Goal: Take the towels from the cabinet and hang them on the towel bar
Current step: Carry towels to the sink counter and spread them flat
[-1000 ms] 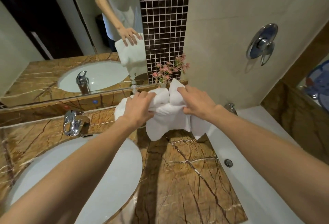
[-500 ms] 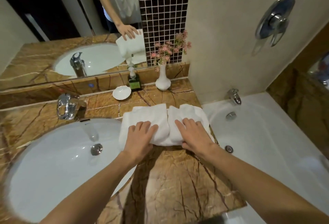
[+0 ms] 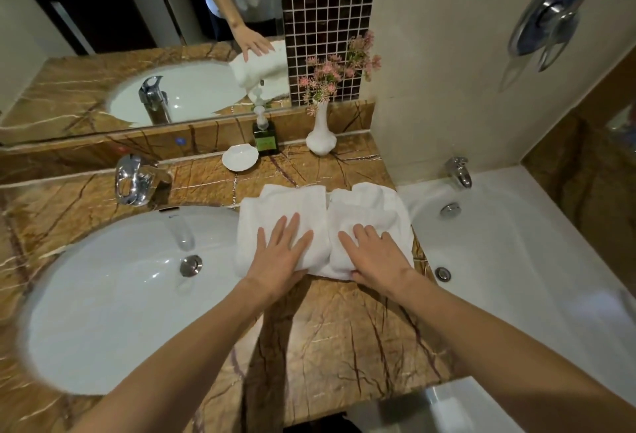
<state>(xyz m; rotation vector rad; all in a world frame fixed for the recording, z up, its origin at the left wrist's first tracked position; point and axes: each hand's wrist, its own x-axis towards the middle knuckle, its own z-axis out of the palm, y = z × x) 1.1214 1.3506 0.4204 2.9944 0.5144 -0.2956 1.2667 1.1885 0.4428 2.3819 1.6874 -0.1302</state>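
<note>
We see fingers [image 3: 292, 228] straight and slightly spread, gripping nothing: the left hand [image 3: 278, 255] rests flat on one folded white towel [image 3: 285, 200], the right hand [image 3: 377, 257] on a second towel [image 3: 373, 202] touching it. Both lie on the marble counter [image 3: 330, 333] between the sink [image 3: 103, 302] and the bathtub [image 3: 523, 260], likely set down to be sorted before hanging. We see no towel bar here.

We see L towel [image 3: 285, 205] & R towel [image 3: 375, 207], both white, folded, flat on the counter [image 3: 327, 329], inner edges touching. L lies at R's 9 o'clock. R is lumpier, w/ a fold bunched at its 12. Sink [image 3: 113, 295] at their 8 o'clock, tub [image 3: 516, 260] at 3.
</note>
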